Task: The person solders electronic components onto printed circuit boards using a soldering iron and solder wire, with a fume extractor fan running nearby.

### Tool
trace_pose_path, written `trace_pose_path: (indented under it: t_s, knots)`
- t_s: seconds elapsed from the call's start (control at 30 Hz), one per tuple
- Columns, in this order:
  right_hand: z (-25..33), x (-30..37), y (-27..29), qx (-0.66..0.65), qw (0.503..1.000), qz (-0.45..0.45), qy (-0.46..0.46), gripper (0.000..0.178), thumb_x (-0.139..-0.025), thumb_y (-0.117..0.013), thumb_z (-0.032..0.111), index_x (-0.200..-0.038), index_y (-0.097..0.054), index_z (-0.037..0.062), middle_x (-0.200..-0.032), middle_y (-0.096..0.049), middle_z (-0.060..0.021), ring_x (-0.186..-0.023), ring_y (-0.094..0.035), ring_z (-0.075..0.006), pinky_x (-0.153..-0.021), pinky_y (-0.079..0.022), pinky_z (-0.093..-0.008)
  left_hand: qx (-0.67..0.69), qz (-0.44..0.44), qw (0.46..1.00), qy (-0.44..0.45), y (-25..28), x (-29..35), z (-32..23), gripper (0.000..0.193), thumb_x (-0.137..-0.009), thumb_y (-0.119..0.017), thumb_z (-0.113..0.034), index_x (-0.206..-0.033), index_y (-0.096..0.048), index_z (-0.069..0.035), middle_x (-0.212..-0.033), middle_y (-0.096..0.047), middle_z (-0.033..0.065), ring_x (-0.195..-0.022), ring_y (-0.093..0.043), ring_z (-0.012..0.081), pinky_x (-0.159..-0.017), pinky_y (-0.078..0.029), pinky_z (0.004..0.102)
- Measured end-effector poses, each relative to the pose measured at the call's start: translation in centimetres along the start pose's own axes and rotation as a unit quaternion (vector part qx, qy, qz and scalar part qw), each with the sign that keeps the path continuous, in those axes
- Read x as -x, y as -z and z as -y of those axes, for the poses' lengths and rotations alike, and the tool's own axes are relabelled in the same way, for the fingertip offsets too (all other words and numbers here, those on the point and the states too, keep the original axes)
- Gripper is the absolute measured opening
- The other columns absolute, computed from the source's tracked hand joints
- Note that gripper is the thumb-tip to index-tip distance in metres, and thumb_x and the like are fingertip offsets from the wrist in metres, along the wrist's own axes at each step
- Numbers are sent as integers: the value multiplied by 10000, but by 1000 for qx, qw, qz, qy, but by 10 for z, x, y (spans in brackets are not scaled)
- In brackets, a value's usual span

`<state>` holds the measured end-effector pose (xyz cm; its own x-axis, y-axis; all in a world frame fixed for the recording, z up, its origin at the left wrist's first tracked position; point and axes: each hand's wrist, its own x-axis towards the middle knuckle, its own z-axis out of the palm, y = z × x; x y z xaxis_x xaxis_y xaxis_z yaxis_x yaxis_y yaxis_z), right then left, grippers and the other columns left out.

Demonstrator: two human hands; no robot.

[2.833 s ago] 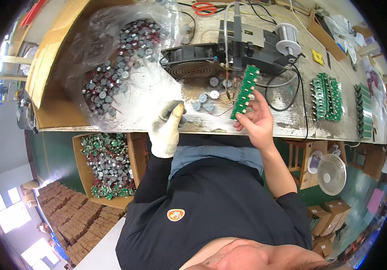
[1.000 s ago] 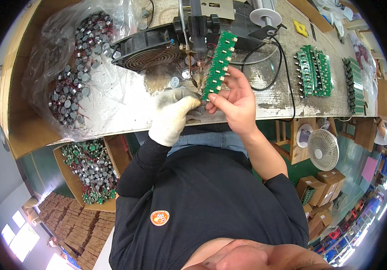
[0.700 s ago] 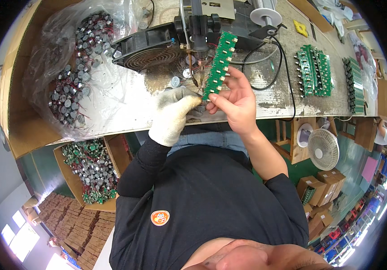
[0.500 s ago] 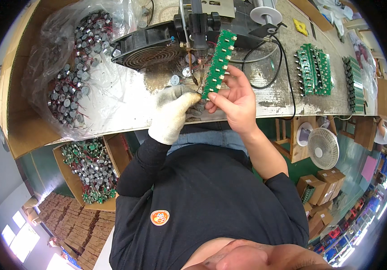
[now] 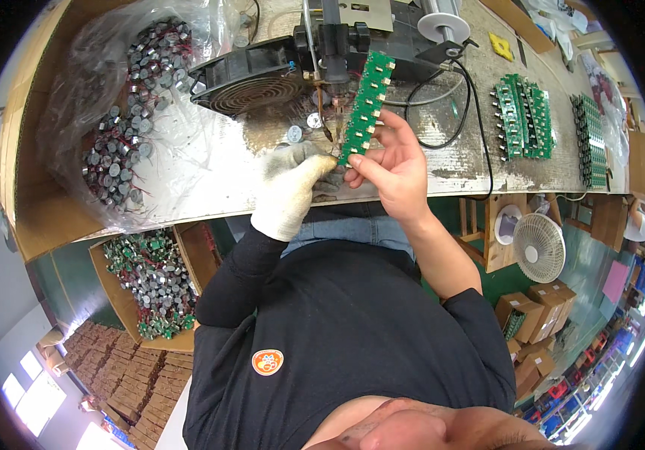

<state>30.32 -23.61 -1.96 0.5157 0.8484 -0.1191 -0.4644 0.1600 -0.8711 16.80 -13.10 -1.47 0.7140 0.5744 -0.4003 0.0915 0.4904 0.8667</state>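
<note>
My bare right hand (image 5: 393, 174) grips the lower end of a long green circuit board strip (image 5: 368, 94), thumb in front and fingers behind. The strip stands tilted, its top leaning right, with small pale connectors along its right edge. My left hand (image 5: 286, 193), in a whitish work glove, is closed, thumb and forefinger pinched together at the strip's bottom end. What it pinches is hidden. Just above the gloved fingertips, a soldering iron tip (image 5: 327, 129) points down from its stand. Two small round motors (image 5: 294, 134) lie on the bench behind the glove.
A black fan (image 5: 251, 82) stands behind my left hand, a solder spool (image 5: 443, 28) at the back. Leftward, a carton (image 5: 49, 199) with a plastic bag holds many wired motors (image 5: 116, 161). More green boards (image 5: 525, 116) lie to the right, past a black cable (image 5: 483, 135).
</note>
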Motion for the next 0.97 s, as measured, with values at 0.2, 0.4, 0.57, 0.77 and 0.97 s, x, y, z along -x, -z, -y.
trace_pose_path:
  t_s: [0.2, 0.4, 0.57, 0.77, 0.97]
  knots:
    - [-2, 2, 2, 9, 1000, -4, 2, 610, -815, -583, -130, -1350, -331, 18, -1132, -552, -171, -700, -654, -187, -555, -552, -267, -5, -15, 1000, 6, -1, 0, 3, 146, -857, -573, -102, -896, -625, 29, -796, -649, 100, -685, -640, 169, -656, -527, 279]
    - [0, 9, 10, -1, 1000, -4, -27, 658, -799, -602, -124, -1370, -301, 6, -1132, -529, -187, -692, -650, -205, -539, -536, -279, -138, -3, 990, -21, -1, 12, 0, 177, -850, -629, -115, -966, -620, 18, -823, -641, 65, -739, -599, 122, -668, -480, 255]
    - [6, 42, 27, -37, 993, 16, -106, 650, -761, -620, -130, -1326, -329, 3, -1093, -554, -184, -629, -651, -217, -476, -527, -274, -407, -90, 894, -165, -19, 59, 3, 288, -720, -725, -76, -968, -592, -13, -758, -613, 81, -635, -591, 183, -628, -490, 307]
    - [40, 96, 30, -39, 993, 4, -112, 671, -720, -597, -163, -1309, -336, 26, -1019, -586, -156, -594, -651, -201, -440, -528, -263, -480, -44, 712, -511, -59, 63, 19, 445, -632, -692, -79, -1073, -650, -120, -995, -582, 87, -885, -587, 298, -761, -478, 400]
    - [63, 124, 67, 245, 961, 97, 79, 755, -756, -720, -54, -1382, -307, 35, -1160, -557, -160, -755, -654, -169, -656, -557, -270, -436, 65, 780, -444, -92, 14, 23, 644, -657, -690, -83, -1279, -523, -75, -1318, -501, 193, -1176, -496, 420, -962, -434, 433]
